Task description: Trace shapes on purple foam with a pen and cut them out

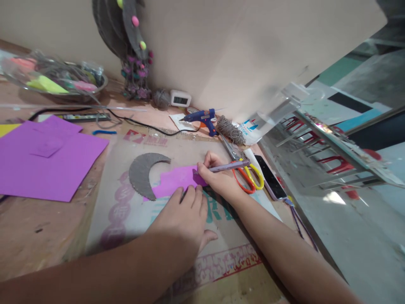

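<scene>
Right hand (218,175) pinches a pen (228,167) on the purple scrap (177,179), seemingly jagged-edged; left hand (183,215) presses it, fingers together.

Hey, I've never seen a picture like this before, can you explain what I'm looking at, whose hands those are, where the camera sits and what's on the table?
There is one picture, from a camera worn on a person's head, looking down at that person's own two bare hands; there is no machine. The right hand holds a pen, its tip on a small purple paper piece. The left hand lies flat, fingers pressing that piece down. Beside the piece lies a grey cardboard crescent. Both rest on a printed cardboard sheet on the table. Around them: larger purple sheets at left, scissors with orange and yellow handles, a dark phone, a blue glue gun and a glass bowl of bits.
</scene>
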`<state>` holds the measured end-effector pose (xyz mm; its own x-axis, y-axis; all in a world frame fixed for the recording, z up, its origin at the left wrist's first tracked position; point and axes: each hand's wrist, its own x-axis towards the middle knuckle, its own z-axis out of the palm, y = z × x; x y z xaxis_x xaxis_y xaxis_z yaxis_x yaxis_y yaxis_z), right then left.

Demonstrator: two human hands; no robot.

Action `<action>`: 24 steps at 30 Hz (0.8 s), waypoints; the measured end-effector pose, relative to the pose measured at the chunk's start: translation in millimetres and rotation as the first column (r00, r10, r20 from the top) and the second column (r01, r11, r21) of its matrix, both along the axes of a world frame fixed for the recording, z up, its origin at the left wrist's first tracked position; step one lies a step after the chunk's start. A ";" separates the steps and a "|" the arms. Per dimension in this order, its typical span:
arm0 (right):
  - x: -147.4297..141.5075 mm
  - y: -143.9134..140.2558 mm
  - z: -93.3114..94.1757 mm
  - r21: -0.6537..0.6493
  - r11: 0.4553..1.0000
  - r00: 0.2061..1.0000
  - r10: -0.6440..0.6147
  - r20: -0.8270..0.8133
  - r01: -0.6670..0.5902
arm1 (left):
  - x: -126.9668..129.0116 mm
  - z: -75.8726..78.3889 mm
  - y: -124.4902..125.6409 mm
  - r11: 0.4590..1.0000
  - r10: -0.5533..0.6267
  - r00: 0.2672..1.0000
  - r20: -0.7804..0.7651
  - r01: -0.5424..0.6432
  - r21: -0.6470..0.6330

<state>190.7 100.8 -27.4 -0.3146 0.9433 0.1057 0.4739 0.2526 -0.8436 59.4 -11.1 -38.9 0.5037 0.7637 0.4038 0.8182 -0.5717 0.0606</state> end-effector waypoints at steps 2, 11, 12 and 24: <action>-0.4 -0.2 1.0 0.009 1.000 1.000 -0.003 0.004 0.003 | 0.1 0.3 1.0 1.000 -0.006 1.000 0.002 0.006 0.009; 0.1 -2.0 2.7 0.027 0.999 0.999 -0.032 0.002 0.032 | 0.5 1.5 1.8 1.000 -0.011 1.000 -0.012 0.011 -0.018; 0.4 -2.2 2.8 0.031 0.998 0.999 -0.052 -0.002 0.053 | 0.4 1.5 1.7 1.000 -0.013 1.000 -0.012 0.012 -0.023; -0.5 -1.9 3.0 0.026 0.999 0.999 -0.028 0.017 0.028 | -0.8 6.2 2.2 0.997 -0.029 0.998 -0.055 0.025 -0.074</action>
<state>190.2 98.9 -24.4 -0.2904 0.9488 0.1245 0.4959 0.2605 -0.8284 58.5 -8.9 -32.7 0.5448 0.7759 0.3180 0.8058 -0.5894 0.0578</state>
